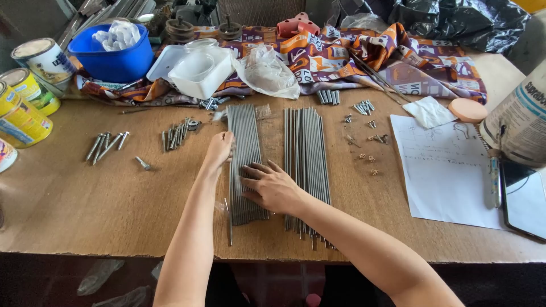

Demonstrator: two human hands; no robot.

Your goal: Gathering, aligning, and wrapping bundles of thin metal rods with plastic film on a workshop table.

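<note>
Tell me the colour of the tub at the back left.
The tub is bright blue, seen from the head view.

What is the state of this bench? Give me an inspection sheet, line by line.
Surface: wooden table, worn front edge.
Job's things: two flat rows of thin metal rods, left row and right row, lying side by side.
Clutter: bolts, blue tub, white tray, paint cans, paper sheet, phone, patterned cloth.
Fingers: left hand touches the left row's upper edge; right hand lies flat on that row, fingers spread.
Cables: nothing seen.
Surroundings: black plastic bags behind the table.
</note>
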